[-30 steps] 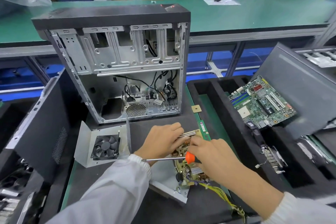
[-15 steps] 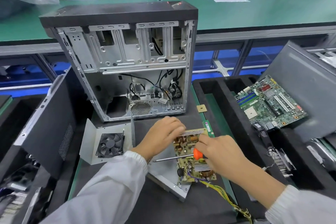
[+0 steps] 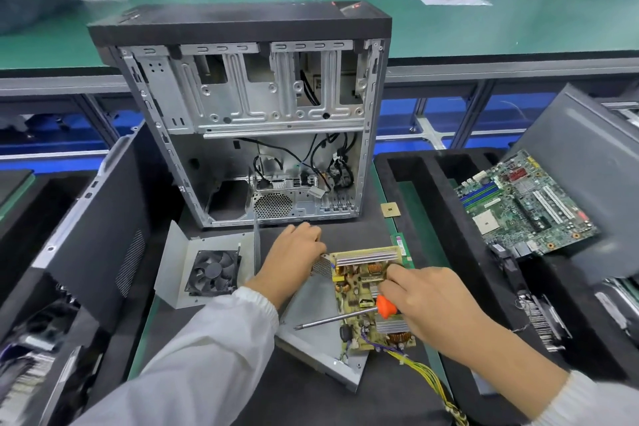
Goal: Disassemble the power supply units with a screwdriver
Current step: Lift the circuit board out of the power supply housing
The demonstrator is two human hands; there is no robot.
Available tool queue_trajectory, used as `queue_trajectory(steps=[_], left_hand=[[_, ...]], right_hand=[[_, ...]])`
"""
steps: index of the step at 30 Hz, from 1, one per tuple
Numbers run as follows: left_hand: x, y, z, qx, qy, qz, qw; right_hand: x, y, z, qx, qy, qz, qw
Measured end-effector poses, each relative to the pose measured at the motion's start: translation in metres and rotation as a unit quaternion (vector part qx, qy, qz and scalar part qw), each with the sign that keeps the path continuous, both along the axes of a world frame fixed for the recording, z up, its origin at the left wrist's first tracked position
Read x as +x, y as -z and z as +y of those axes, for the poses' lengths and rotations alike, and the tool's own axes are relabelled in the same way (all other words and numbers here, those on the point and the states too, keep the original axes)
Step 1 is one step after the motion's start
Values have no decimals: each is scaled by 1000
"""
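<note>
Nearest, a bundle of yellow wires (image 3: 428, 377) trails off the near end of the power supply circuit board (image 3: 363, 290), which lies tilted over its open metal housing (image 3: 311, 325) on the dark mat in the middle of the bench. The right hand (image 3: 428, 304) is curled over the right side of the board; it grips the orange-handled screwdriver (image 3: 345, 316), whose shaft points left across the housing, its tip clear of the board. The left hand (image 3: 294, 252) is curled over the far left corner of the housing, fingers bent around its perforated edge, just beside the board's finned heatsink (image 3: 366, 256). To the left, the removed cover with its black fan (image 3: 212, 271) rests on the mat. Right of the hands, a motherboard (image 3: 522, 204) leans in a black foam tray (image 3: 415, 166). A small square chip (image 3: 390, 209) lies between the tray and the opened computer case (image 3: 262, 114), which stands upright beyond the hands. Farthest is a green conveyor belt (image 3: 518, 24).
</note>
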State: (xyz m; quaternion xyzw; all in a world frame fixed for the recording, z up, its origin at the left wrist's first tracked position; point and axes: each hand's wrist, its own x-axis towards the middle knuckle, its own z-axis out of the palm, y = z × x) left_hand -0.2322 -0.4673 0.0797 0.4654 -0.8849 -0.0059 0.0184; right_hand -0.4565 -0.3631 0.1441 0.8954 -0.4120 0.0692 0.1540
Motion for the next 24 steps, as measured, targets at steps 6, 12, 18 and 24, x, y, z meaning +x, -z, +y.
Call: queue_trajectory(steps=[6, 12, 18, 24], left_hand=[[13, -8, -1, -55, -52, 19, 997], [15, -13, 5, -77, -115, 56, 989], [16, 0, 6, -48, -186, -12, 981], [-2, -16, 24, -89, -197, 56, 975]], right_hand=[[-12, -3, -9, -38, -17, -12, 999], [-34, 1, -31, 29, 64, -25, 997], [-40, 4, -58, 140, 106, 17, 984], [-31, 3, -65, 166, 98, 46, 980]])
